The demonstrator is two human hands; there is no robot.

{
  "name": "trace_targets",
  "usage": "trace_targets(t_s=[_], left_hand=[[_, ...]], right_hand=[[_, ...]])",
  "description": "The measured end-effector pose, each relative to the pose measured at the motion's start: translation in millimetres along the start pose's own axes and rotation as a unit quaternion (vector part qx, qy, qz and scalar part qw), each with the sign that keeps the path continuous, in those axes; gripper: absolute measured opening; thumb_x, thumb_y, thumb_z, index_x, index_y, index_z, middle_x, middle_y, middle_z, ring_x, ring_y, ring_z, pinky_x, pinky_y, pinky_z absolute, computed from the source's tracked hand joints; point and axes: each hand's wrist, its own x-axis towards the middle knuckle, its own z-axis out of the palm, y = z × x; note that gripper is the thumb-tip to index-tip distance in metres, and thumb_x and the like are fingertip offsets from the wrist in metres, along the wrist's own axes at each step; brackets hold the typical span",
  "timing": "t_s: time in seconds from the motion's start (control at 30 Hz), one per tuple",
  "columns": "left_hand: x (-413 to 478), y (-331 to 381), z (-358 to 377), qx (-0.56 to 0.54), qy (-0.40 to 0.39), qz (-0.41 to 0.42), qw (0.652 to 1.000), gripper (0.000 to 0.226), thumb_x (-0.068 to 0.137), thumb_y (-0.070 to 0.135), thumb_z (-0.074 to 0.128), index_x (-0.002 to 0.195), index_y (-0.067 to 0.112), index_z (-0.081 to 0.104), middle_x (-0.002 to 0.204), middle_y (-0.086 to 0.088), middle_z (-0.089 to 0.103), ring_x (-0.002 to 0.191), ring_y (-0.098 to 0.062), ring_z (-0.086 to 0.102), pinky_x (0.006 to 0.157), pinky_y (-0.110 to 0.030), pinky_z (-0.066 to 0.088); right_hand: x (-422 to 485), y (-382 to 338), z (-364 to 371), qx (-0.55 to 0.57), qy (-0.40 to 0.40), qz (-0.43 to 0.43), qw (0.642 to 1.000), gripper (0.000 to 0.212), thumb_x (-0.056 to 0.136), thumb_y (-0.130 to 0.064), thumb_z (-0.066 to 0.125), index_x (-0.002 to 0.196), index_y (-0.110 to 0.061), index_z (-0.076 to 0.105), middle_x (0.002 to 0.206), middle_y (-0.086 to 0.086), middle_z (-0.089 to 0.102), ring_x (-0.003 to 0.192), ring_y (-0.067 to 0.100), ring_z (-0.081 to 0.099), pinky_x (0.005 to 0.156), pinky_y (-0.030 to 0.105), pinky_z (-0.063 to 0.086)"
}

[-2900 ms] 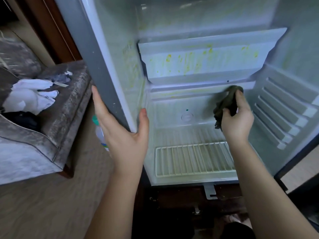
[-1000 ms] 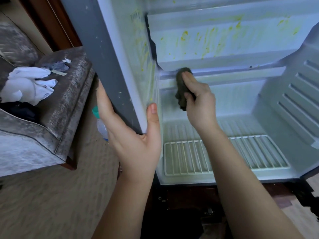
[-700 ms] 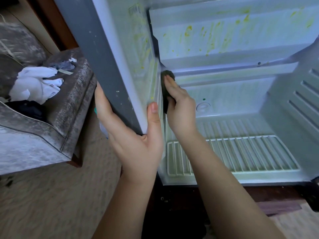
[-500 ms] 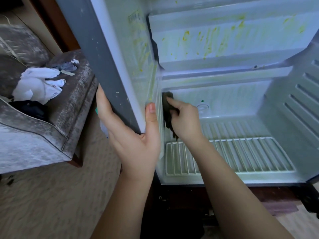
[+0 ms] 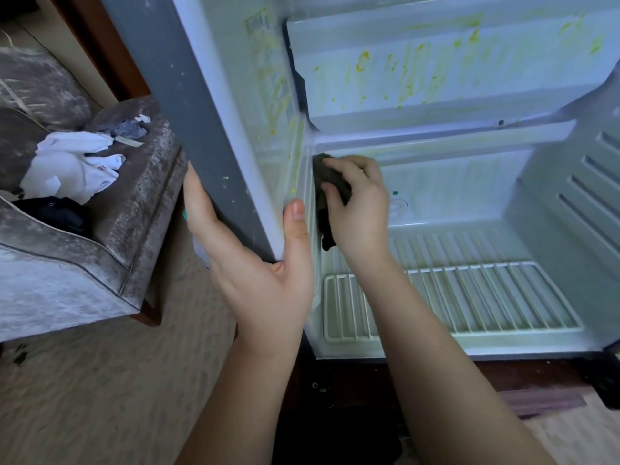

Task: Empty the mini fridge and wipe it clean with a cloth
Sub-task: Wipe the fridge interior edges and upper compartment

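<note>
Mini fridge (image 5: 469,203) stands open on a dark wooden base. Its only contents are a white wire rack (image 5: 469,303) lying flat on its floor and a white plastic flap (image 5: 436,72) across its upper part. Yellow-green spots and smears cover the flap, the fridge's left inner wall and the ledge under the flap. The inner lining is pale, smooth plastic, and its right wall carries raised horizontal ribs.

The right hand (image 5: 359,203) is inside the fridge at its upper left corner. Its fingers are curled round a crumpled dark green cloth (image 5: 327,172), which is pressed against the left inner wall just under the ledge. The left hand (image 5: 261,273) clamps the fridge's left front edge, with the thumb on the white rim and the fingers laid along the grey outer side.

To the left of the fridge is a grey velvety armchair (image 5: 67,263) holding bunched white garments (image 5: 73,166), on beige patterned carpet (image 5: 100,380).
</note>
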Motion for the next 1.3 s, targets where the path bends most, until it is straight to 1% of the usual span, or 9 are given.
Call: trace_targets(t_s=[0.17,0.37,0.53,0.63,0.8,0.87,1.03,1.13,1.3], left_hand=[[2,1,-1,-0.016,-0.008,-0.003,1.000,0.067,0.089,0.014,0.063,0.138,0.000,0.018,0.141,0.004,0.031,0.133,-0.023,0.041,0.109,-0.045,0.037],[2,3,-2,-0.036,-0.015,-0.019,0.999,0.067,0.087,0.007,0.064,0.136,-0.001,0.018,0.140,-0.008,0.031,0.134,-0.032,0.041,0.111,-0.038,0.035],[3,6,-2,-0.039,-0.015,-0.020,0.999,0.066,0.085,0.005,0.064,0.134,-0.002,0.020,0.137,0.000,0.033,0.131,-0.027,0.044,0.109,-0.033,0.037],[3,6,-3,-0.041,-0.014,-0.021,0.999,0.067,0.084,0.003,0.065,0.134,-0.002,0.021,0.137,0.005,0.032,0.130,-0.007,0.043,0.107,-0.023,0.036],[2,7,-3,-0.036,-0.014,-0.014,0.999,0.067,0.081,0.000,0.066,0.132,-0.004,0.021,0.134,0.006,0.031,0.127,0.016,0.035,0.104,-0.011,0.032],[1,8,-3,-0.037,-0.015,-0.019,0.999,0.067,0.082,0.001,0.067,0.132,-0.002,0.021,0.134,0.006,0.032,0.126,0.016,0.037,0.102,-0.010,0.033],[1,8,-3,-0.043,-0.016,-0.040,0.998,0.068,0.082,0.002,0.066,0.134,-0.002,0.023,0.136,0.008,0.033,0.127,0.010,0.040,0.103,-0.014,0.036],[1,11,-3,-0.037,-0.009,-0.050,0.998,0.067,0.083,0.003,0.066,0.135,-0.006,0.025,0.136,0.008,0.033,0.128,0.009,0.039,0.104,-0.016,0.036],[1,13,-4,-0.033,-0.007,-0.066,0.997,0.068,0.083,0.002,0.069,0.135,0.004,0.024,0.138,-0.002,0.038,0.130,-0.006,0.044,0.104,-0.017,0.036]], right_hand=[[18,21,-35,0.019,0.141,0.159,0.977,0.024,0.075,0.002,0.062,0.083,-0.017,0.073,0.088,0.001,0.066,0.073,-0.001,0.061,0.070,0.003,0.039],[19,29,-40,0.025,0.198,0.193,0.961,0.016,0.075,-0.021,0.059,0.082,-0.033,0.066,0.091,0.004,0.066,0.076,0.019,0.067,0.070,0.041,0.057],[12,1,-14,-0.010,0.115,0.072,0.991,0.012,0.080,-0.010,0.063,0.090,-0.013,0.067,0.089,0.000,0.065,0.079,0.011,0.058,0.074,0.011,0.042],[17,9,-22,-0.026,0.114,0.085,0.989,0.011,0.078,-0.009,0.063,0.085,-0.016,0.066,0.085,-0.001,0.064,0.075,0.008,0.056,0.070,0.004,0.036],[33,14,-63,0.010,0.222,0.157,0.962,0.009,0.080,-0.012,0.059,0.076,-0.020,0.060,0.074,-0.003,0.063,0.064,0.005,0.056,0.069,0.025,0.050],[34,11,-59,0.047,0.210,0.177,0.960,0.011,0.082,-0.012,0.057,0.076,-0.018,0.063,0.072,0.001,0.062,0.058,0.003,0.060,0.058,0.024,0.051],[21,11,-21,0.023,0.092,0.139,0.986,0.013,0.079,-0.005,0.067,0.086,-0.014,0.074,0.086,0.000,0.069,0.068,-0.006,0.057,0.067,0.001,0.037],[7,13,-10,0.005,0.020,0.144,0.989,0.014,0.080,-0.006,0.070,0.089,-0.015,0.075,0.092,-0.002,0.072,0.074,0.001,0.059,0.073,0.002,0.039],[30,10,-51,0.021,0.114,0.160,0.980,0.012,0.078,-0.015,0.070,0.081,-0.026,0.072,0.074,-0.012,0.069,0.068,0.003,0.062,0.070,0.016,0.048]])
